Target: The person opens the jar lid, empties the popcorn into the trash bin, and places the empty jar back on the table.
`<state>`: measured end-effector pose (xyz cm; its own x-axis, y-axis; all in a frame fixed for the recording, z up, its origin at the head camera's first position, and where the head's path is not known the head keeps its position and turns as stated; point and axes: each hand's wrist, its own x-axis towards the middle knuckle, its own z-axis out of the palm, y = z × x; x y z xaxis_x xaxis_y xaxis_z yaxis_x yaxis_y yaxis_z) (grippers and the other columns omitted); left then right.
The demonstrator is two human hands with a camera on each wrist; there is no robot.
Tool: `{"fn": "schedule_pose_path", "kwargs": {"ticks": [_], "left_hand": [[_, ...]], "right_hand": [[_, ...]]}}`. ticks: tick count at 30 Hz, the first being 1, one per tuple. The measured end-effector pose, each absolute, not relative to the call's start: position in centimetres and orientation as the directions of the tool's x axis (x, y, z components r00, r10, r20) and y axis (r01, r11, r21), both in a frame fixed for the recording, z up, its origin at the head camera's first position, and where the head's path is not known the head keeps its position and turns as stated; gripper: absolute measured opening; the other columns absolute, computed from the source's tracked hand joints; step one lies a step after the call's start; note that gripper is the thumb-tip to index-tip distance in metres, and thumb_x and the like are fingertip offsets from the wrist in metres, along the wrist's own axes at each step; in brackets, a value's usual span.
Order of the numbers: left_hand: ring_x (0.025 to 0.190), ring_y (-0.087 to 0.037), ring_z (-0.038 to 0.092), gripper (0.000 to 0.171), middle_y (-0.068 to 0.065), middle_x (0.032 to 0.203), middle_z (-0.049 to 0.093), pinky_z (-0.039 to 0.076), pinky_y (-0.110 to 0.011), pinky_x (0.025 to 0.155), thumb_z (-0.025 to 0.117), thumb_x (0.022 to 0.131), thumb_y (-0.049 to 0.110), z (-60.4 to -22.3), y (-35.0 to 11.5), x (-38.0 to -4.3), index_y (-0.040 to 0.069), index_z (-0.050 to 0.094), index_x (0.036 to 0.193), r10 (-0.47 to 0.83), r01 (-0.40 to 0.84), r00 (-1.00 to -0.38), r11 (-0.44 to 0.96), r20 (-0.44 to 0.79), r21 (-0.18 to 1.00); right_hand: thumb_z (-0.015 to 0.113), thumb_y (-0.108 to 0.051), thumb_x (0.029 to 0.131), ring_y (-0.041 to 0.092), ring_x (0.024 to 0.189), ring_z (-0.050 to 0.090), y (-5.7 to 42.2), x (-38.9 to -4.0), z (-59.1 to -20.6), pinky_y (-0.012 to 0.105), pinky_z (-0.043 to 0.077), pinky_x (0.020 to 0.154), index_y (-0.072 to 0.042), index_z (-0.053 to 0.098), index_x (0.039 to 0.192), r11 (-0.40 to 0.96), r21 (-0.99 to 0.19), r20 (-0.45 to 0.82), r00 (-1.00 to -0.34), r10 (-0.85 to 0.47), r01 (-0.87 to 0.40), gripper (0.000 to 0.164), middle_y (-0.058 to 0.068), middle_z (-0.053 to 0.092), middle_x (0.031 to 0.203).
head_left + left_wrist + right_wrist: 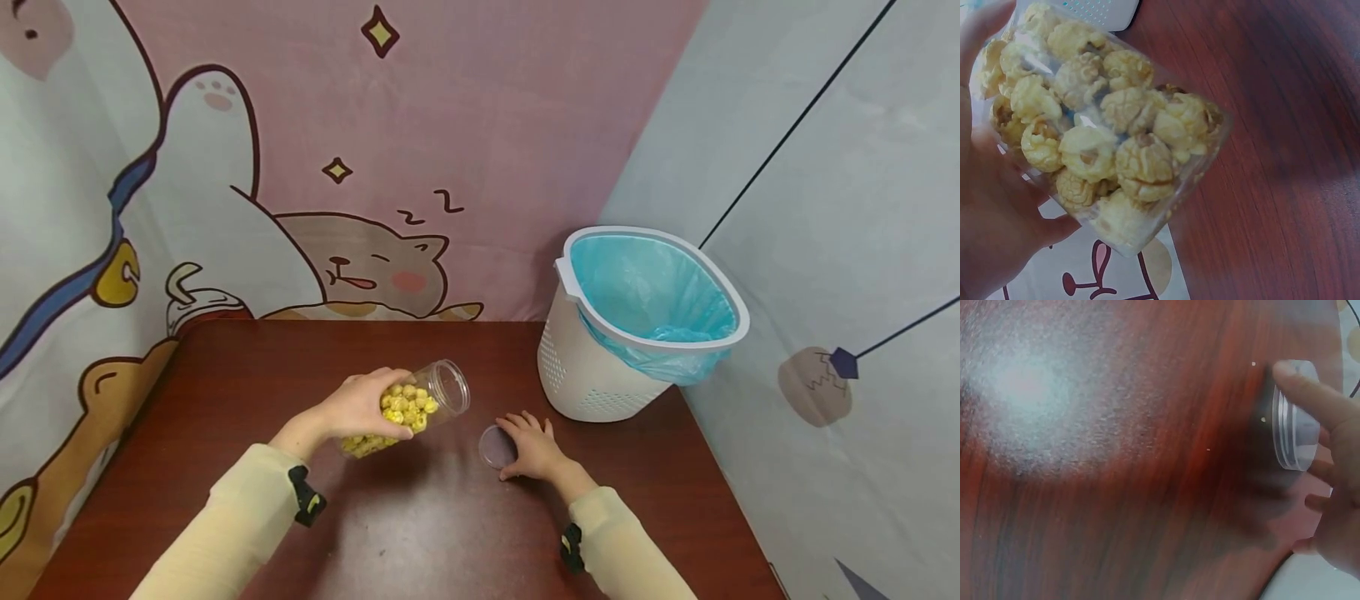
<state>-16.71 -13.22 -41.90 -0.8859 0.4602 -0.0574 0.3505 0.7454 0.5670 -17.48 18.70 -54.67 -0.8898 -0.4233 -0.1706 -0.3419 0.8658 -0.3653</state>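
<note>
My left hand (pixel 360 408) grips a clear plastic jar (pixel 450 388) of yellow popcorn (pixel 407 407). The jar is tipped on a slant above the table, its uncovered mouth pointing up and to the right. In the left wrist view the popcorn (pixel 1088 150) fills the bottom end of the jar. To the right, my right hand (pixel 538 450) pinches a round clear lid (pixel 493 447) by its edge. The right wrist view shows the thumb across one side of the lid (pixel 1296 434), with fingers on the opposite side.
A white bin (pixel 592 383) with a blue liner bag (pixel 645 283) stands at the table's back right. Crumbs (pixel 1264 419) dot the dark red-brown table (pixel 450 533). Behind it hangs a cartoon-printed cloth (pixel 487 125).
</note>
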Motion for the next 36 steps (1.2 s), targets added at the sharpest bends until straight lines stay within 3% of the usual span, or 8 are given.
{"fn": "schedule_pose_path", "kwargs": {"ticks": [5, 11, 16, 23, 28, 30, 36], "left_hand": [[0.102, -0.02, 0.058, 0.079, -0.004, 0.116, 0.058, 0.036, -0.054, 0.096, 0.078, 0.065, 0.046, -41.7, -13.3, -16.8, 0.013, 0.05, 0.131, 0.448, 0.35, -0.893, 0.751, -0.044, 0.56], [0.104, -0.023, 0.058, 0.079, -0.006, 0.118, 0.058, 0.034, -0.056, 0.097, 0.077, 0.066, 0.046, -41.5, -13.8, -17.0, 0.011, 0.049, 0.131, 0.434, 0.344, -0.9, 0.761, -0.037, 0.55], [0.107, -0.024, 0.057, 0.081, -0.008, 0.121, 0.057, 0.035, -0.056, 0.098, 0.077, 0.067, 0.047, -41.4, -13.9, -17.2, 0.011, 0.047, 0.133, 0.421, 0.327, -0.906, 0.77, -0.052, 0.549], [0.107, -0.023, 0.056, 0.082, -0.006, 0.122, 0.056, 0.037, -0.055, 0.097, 0.077, 0.066, 0.05, -41.2, -13.7, -17.4, 0.014, 0.046, 0.134, 0.421, 0.322, -0.905, 0.771, -0.059, 0.55], [0.107, -0.023, 0.057, 0.082, -0.007, 0.122, 0.056, 0.036, -0.055, 0.097, 0.076, 0.067, 0.05, -41.2, -13.8, -17.2, 0.013, 0.047, 0.134, 0.416, 0.316, -0.907, 0.771, -0.061, 0.553], [0.107, -0.023, 0.057, 0.081, -0.007, 0.121, 0.056, 0.035, -0.056, 0.098, 0.077, 0.067, 0.049, -41.2, -13.8, -17.2, 0.013, 0.047, 0.133, 0.413, 0.315, -0.909, 0.773, -0.06, 0.551], [0.106, -0.022, 0.057, 0.082, -0.005, 0.119, 0.057, 0.033, -0.056, 0.099, 0.076, 0.066, 0.05, -41.3, -13.9, -17.2, 0.013, 0.047, 0.133, 0.418, 0.326, -0.907, 0.775, -0.051, 0.541]], "right_hand": [[0.078, -0.045, 0.069, 0.041, 0.13, 0.035, 19.0, -17.7, -52.2, 0.069, 0.023, 0.1, -0.009, 0.044, 0.138, 0.855, -0.368, -0.108, -0.897, -0.429, -0.365, 0.085, 0.017, 0.045, 0.139], [0.071, -0.041, 0.079, 0.035, 0.122, 0.047, 20.0, -18.0, -44.6, 0.056, 0.038, 0.099, -0.006, 0.05, 0.132, 0.799, -0.418, 0.039, -0.887, -0.46, -0.432, 0.067, 0.016, 0.054, 0.13], [0.069, -0.033, 0.083, 0.034, 0.117, 0.052, 21.0, -18.1, -38.7, 0.05, 0.043, 0.097, -0.002, 0.053, 0.128, 0.75, -0.471, 0.114, -0.875, -0.47, -0.464, 0.057, 0.017, 0.056, 0.126], [0.066, -0.028, 0.086, 0.034, 0.113, 0.055, 23.1, -17.9, -32.3, 0.05, 0.045, 0.093, -0.002, 0.056, 0.125, 0.797, -0.4, 0.212, -0.892, -0.4, -0.453, 0.048, 0.017, 0.06, 0.122], [0.061, -0.028, 0.09, 0.034, 0.102, 0.058, 25.8, -18.2, -28.2, 0.049, 0.048, 0.083, -0.001, 0.057, 0.122, 0.825, -0.411, 0.37, -0.898, -0.238, -0.388, 0.042, 0.021, 0.062, 0.112], [0.058, -0.032, 0.092, 0.037, 0.106, 0.054, 27.6, -19.0, -27.0, 0.052, 0.045, 0.085, 0.0, 0.054, 0.125, 0.849, -0.421, 0.392, -0.908, -0.148, -0.32, 0.046, 0.024, 0.059, 0.116], [0.04, -0.043, 0.097, 0.052, 0.128, 0.032, 34.4, -22.2, -26.5, 0.066, 0.031, 0.098, 0.003, 0.028, 0.144, 0.864, -0.504, 0.23, -0.963, 0.141, 0.006, 0.067, 0.035, 0.031, 0.141]]}}
